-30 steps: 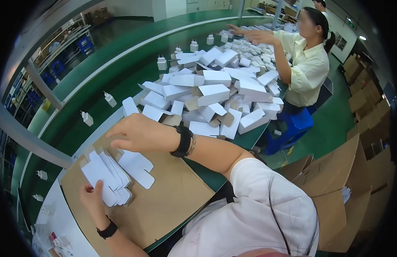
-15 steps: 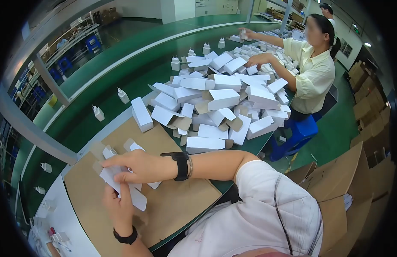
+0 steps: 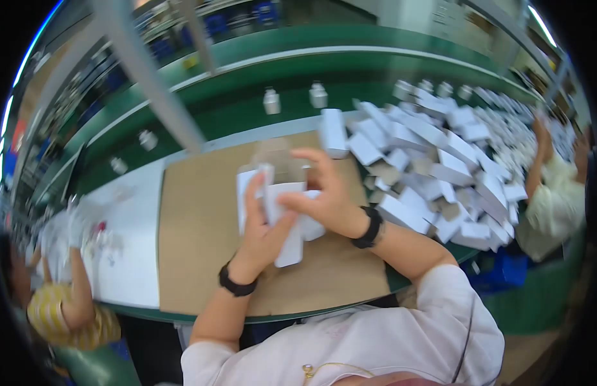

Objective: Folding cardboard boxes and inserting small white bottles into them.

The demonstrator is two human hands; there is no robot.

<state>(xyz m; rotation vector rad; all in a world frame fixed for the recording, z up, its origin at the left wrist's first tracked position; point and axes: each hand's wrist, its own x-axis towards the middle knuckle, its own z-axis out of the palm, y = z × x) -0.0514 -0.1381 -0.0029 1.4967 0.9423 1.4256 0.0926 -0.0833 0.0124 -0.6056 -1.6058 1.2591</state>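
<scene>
Both of my hands hold a small white cardboard box over a brown cardboard sheet. The box's far end stands open, showing the grey-brown inside, and a white flap hangs from the near end. My left hand grips its left side, thumb against the near face. On the other side, my right hand curls round the box with its thumb on the front. More white card boxes or flaps lie just behind and beside it, partly hidden by my hands.
A big heap of white boxes lies to the right, where a co-worker reaches in. White plug adapters stand on the green belt beyond the brown sheet. Another person works at the left.
The view has swung left, so the scene sits further right and the left co-worker shows. The box has been turned, its open end now facing away, with both hands round its sides.
</scene>
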